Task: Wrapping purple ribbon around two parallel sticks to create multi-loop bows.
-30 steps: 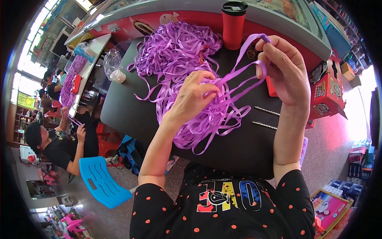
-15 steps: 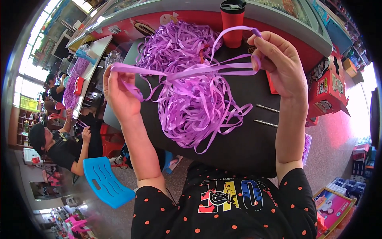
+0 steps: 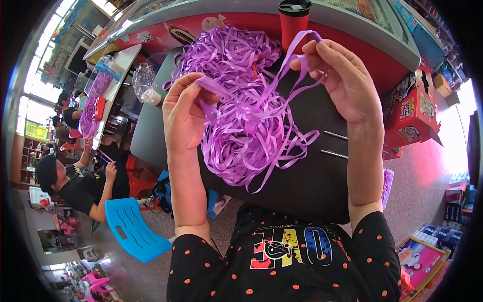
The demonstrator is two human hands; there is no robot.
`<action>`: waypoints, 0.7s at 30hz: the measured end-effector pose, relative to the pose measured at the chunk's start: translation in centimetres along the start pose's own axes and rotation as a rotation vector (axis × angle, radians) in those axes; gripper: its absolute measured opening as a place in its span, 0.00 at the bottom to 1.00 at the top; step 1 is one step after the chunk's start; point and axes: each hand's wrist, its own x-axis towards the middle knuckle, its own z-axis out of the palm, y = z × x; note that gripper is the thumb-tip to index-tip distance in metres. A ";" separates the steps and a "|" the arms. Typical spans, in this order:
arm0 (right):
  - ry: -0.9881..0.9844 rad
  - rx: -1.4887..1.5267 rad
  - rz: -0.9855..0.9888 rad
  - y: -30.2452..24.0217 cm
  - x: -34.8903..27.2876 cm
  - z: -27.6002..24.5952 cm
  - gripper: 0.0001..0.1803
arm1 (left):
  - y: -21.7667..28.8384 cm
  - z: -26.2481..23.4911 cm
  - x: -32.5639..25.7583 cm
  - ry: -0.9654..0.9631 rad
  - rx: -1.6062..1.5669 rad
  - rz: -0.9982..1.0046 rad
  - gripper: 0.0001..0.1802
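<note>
A large tangled heap of purple ribbon (image 3: 241, 136) lies on the dark tabletop (image 3: 322, 186). Above its left side, my left hand (image 3: 187, 110) pinches a length of flat purple ribbon between thumb and fingers. My right hand (image 3: 347, 75) is raised to the right of the heap, its thumb and fingers closed on a looped part of the ribbon with a darker purple end at the top. Between both hands the ribbon hangs slack over the heap. Two thin metal drill bits (image 3: 334, 153) rest on the table near my right forearm.
A red tumbler with a black lid (image 3: 294, 25) stands at the table's far edge. A clear plastic bottle (image 3: 145, 83) lies at the far left. To the right is a red box (image 3: 412, 113). At left are a blue chair (image 3: 137, 230) and a seated person (image 3: 75, 186) handling purple ribbon.
My left hand has come right, toward my right hand, which shifted slightly left. The ribbon stretched between them has gone slack. The clear bottle is now more fully visible.
</note>
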 end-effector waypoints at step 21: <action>-0.154 0.218 0.081 -1.1 -1.3 3.1 0.21 | -3.4 7.4 1.2 -0.647 0.415 -0.274 0.25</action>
